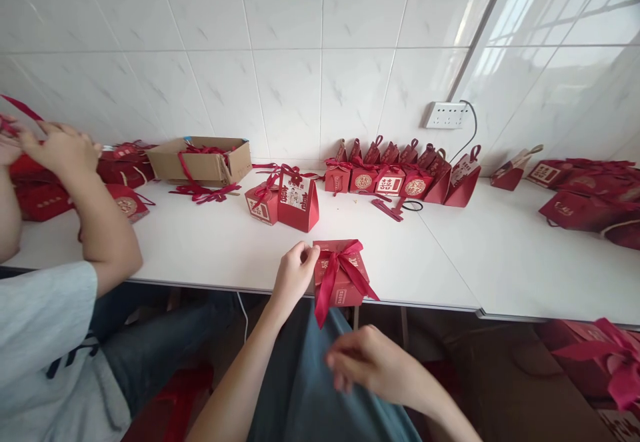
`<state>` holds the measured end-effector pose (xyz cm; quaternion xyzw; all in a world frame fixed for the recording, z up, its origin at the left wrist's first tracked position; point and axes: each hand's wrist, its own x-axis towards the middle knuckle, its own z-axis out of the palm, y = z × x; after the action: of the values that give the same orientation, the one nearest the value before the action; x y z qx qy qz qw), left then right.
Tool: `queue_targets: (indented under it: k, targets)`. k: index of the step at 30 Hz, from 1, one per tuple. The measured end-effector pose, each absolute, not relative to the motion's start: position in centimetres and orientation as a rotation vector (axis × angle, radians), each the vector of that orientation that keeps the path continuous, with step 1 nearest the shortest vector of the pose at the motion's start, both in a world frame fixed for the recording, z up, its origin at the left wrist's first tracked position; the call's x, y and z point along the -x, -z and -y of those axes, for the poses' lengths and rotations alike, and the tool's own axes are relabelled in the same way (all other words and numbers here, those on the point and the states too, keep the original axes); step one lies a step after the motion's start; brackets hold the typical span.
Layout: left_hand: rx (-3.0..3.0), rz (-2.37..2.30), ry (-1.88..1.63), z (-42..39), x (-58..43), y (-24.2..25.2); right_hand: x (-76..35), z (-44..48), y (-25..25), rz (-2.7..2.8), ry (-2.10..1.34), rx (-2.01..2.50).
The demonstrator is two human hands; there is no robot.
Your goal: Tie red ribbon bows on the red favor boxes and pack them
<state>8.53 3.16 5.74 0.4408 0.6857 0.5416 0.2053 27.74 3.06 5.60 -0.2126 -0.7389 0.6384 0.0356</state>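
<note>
You can read 囍 on the pale label of a red box in the back row; lettering on your ribboned box is illegible.

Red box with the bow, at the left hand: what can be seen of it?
The red box looks like printed card with pale lettering. A shiny crimson ribbon is tied on it in a bow, tails trailing downward. It sits at the front edge of the white table; the left hand touches its upper left corner.
</note>
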Motion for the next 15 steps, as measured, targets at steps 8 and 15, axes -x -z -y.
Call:
queue_targets:
  k: [8, 15]
  targets:
    - [-1.049, -1.702, -1.597, -3.2, -7.5, -5.2, -32.3, -10.3, -7.4, 2.137, -1.197, 0.813]
    - [-1.015, -1.611, -1.605, -2.6, -8.3, -5.7, -26.6, -14.1, -2.8, 2.228, -1.437, 0.331]
